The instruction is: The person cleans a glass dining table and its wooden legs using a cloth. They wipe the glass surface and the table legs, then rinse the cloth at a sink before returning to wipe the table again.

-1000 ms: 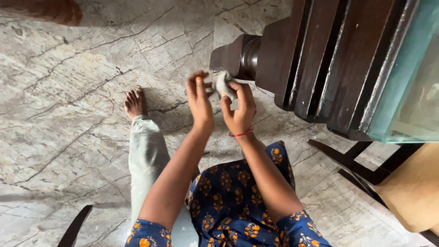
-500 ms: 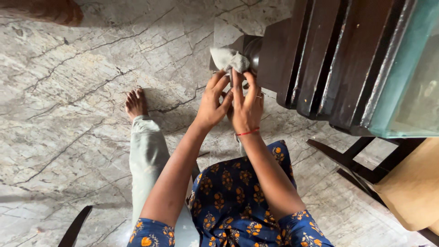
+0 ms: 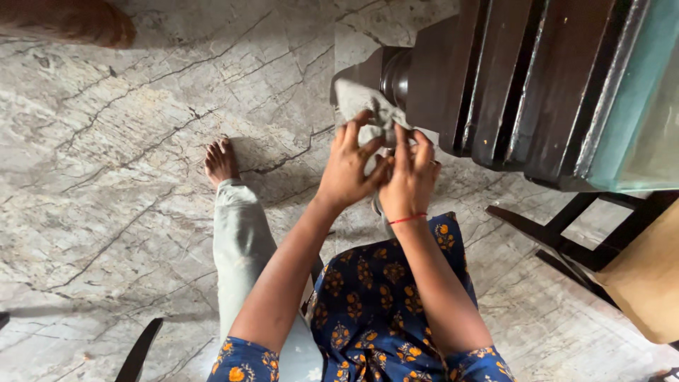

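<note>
A crumpled grey cloth [image 3: 362,105] lies against the dark wooden table leg [image 3: 385,74], just above my fingers. My left hand [image 3: 348,166] and my right hand [image 3: 410,177] are pressed side by side below it, and both pinch the cloth's lower part. A red thread circles my right wrist. The leg's turned dark section and square foot show beside the cloth. Part of the cloth is hidden behind my fingers.
The dark wooden table [image 3: 523,78] with a glass top [image 3: 640,106] fills the upper right. A chair with a tan seat [image 3: 647,276] and dark legs stands at right. My bare foot [image 3: 221,160] rests on the veined marble floor [image 3: 106,177]. A dark chair leg [image 3: 138,350] shows at bottom left.
Both hands rose with the cloth to the table leg, then closed together under it. The cloth now spreads over the leg's side. The view shifted slightly right.
</note>
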